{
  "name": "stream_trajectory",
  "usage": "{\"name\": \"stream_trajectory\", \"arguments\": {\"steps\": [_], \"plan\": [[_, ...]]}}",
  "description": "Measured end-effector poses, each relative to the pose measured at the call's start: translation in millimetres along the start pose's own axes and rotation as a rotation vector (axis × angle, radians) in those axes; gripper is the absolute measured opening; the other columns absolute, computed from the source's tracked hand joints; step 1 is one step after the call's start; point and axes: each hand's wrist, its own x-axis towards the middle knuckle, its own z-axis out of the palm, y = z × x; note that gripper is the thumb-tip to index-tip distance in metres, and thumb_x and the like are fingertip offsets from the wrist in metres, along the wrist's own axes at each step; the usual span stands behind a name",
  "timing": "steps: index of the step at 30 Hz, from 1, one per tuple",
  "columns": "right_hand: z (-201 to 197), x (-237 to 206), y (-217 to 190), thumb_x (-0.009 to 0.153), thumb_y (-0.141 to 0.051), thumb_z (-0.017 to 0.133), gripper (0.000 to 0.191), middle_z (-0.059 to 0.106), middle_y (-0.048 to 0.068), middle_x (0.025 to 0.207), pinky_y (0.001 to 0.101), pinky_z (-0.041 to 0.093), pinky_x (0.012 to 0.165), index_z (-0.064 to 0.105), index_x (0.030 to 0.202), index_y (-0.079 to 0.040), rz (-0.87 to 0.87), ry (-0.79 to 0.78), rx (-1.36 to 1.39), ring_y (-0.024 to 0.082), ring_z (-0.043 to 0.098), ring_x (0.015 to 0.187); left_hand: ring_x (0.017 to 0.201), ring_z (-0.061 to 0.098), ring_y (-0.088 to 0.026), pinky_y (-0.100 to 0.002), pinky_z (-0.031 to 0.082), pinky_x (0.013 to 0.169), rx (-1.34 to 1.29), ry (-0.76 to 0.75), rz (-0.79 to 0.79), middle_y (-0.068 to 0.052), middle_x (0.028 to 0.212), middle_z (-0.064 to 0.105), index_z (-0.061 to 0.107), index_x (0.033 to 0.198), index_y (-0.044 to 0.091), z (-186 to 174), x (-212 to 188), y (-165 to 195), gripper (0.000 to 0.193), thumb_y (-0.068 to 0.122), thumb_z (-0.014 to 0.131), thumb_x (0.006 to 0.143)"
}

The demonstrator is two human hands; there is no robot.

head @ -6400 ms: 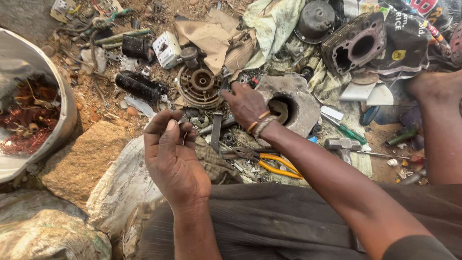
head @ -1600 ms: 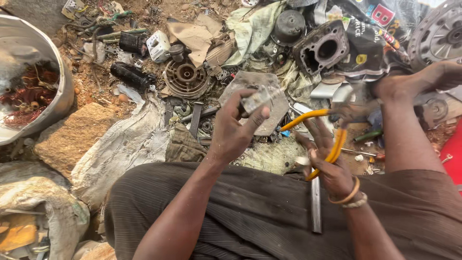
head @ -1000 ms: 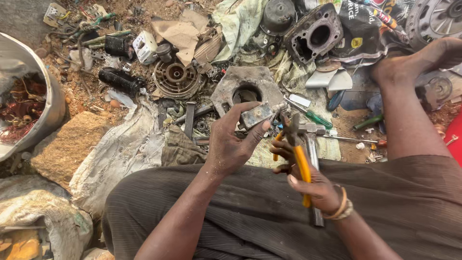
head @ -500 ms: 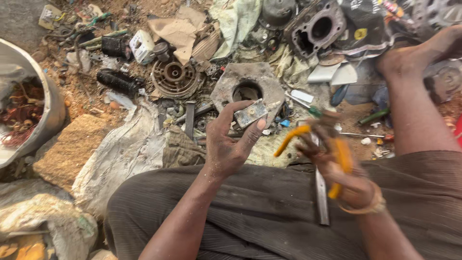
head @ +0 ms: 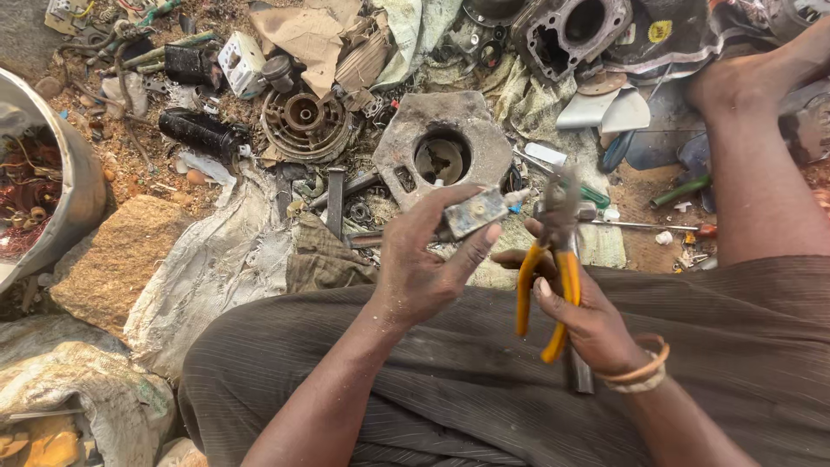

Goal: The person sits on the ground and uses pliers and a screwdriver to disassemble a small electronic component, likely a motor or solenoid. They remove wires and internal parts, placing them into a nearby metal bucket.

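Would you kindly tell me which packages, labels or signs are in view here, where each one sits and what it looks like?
Round yellow sticker: on the dark plastic sheet at the top, right of the grey engine cylinder block.
Crumpled brown cardboard packaging: top centre, among the scrap, torn and folded.
White boxy plastic part: top left, beside the cardboard; any marking is too small to tell.
No screens or signs show.

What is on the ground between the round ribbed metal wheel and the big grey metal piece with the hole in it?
In the head view, between the ribbed wheel and the grey holed casting lie small bits of scrap metal on the dirt, too jumbled to name.
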Motion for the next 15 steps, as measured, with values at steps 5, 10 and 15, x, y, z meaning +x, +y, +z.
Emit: {"name": "stream_trajectory", "arguments": {"steps": [5,10,15], "plan": [[12,-1,8,0.097,-0.039,0.057,0.075,0.063,0.017,0.143,0.0514,0.039,0.117,0.029,0.162,-0.014,-0.012,0.000,-0.100,0.029,0.052,0.140,0.114,0.075,-0.027,-0.039,0.062,0.093,0.234,0.043,0.174,-0.016,0.122,0.074,0.064,0.126,0.004,3,-1,0,0.038,0.026,0.077,0.098],[15,-2,13,0.095,-0.041,0.058,0.082,0.059,0.016,0.146,0.0525,0.040,0.115,0.020,0.164,-0.017,-0.030,0.049,-0.078,0.029,0.051,0.140,0.112,0.075,-0.026,-0.038,0.061,0.092,0.252,0.053,0.148,-0.015,0.121,0.074,0.063,0.127,0.003,3,-1,3,0.041,0.026,0.078,0.097],[13,-4,12,0.097,-0.045,0.056,0.084,0.059,0.016,0.149,0.0519,0.036,0.119,0.019,0.166,-0.016,-0.084,0.043,-0.158,0.030,0.050,0.144,0.109,0.077,-0.023,-0.036,0.063,0.089,0.198,0.058,0.020,-0.013,0.114,0.075,0.062,0.128,0.004,7,-1,4,0.042,0.029,0.075,0.097]]}}
